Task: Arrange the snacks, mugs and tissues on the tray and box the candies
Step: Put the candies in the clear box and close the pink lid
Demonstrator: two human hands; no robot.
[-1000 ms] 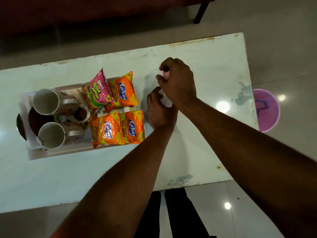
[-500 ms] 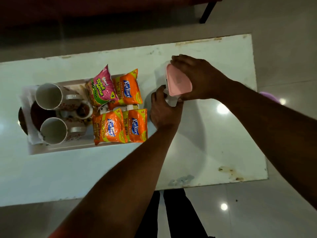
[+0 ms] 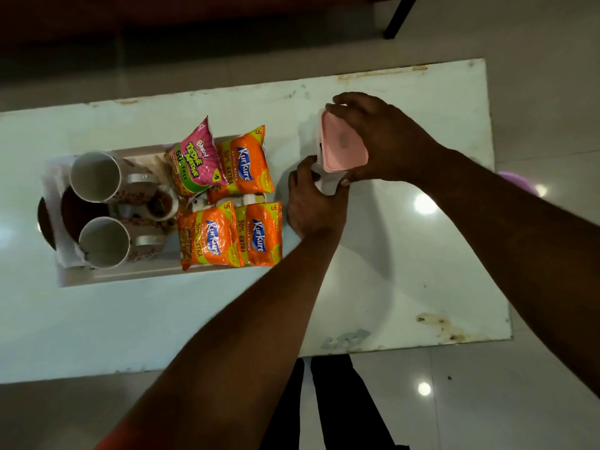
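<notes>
A small candy box with a pink lid point(image 3: 341, 144) sits on the white table point(image 3: 406, 254), right of the tray. My right hand point(image 3: 383, 138) grips the lid from above. My left hand point(image 3: 311, 203) holds the box's clear base at its near end; the contents are hidden. The white tray point(image 3: 130, 276) holds two white mugs point(image 3: 97, 177) point(image 3: 105, 241) lying on their sides, one pink snack packet point(image 3: 196, 160) and three orange Kurkure packets point(image 3: 245, 164) point(image 3: 209, 235) point(image 3: 261, 233).
A dark round plate point(image 3: 45, 219) pokes out under the tray's left end. A small bowl point(image 3: 160, 204) sits among the mugs. A purple object point(image 3: 516, 181) lies on the floor beyond the table's right edge. My legs stand below the near edge.
My right hand turned from fingering the box to pressing the pink lid down over it. My left hand stayed against the box's near end. The view shifted slightly.
</notes>
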